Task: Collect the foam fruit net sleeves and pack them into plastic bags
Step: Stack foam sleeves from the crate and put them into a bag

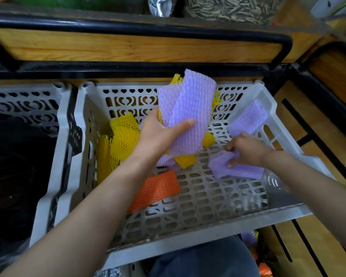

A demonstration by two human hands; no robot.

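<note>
purple sleeves [188,116] in left hand [160,134], crate [208,196]

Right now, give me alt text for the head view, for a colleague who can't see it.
Seen from above, the left grip holds a bunch of purple foam sleeves over a white perforated crate while the right grip pinches another purple sleeve on its floor. Yellow sleeves and one orange sleeve lie loose in the crate.

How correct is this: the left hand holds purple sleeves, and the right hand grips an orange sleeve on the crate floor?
Wrong colour: in the head view the right hand grips a purple sleeve on the crate floor. The left hand does hold purple sleeves.
</note>
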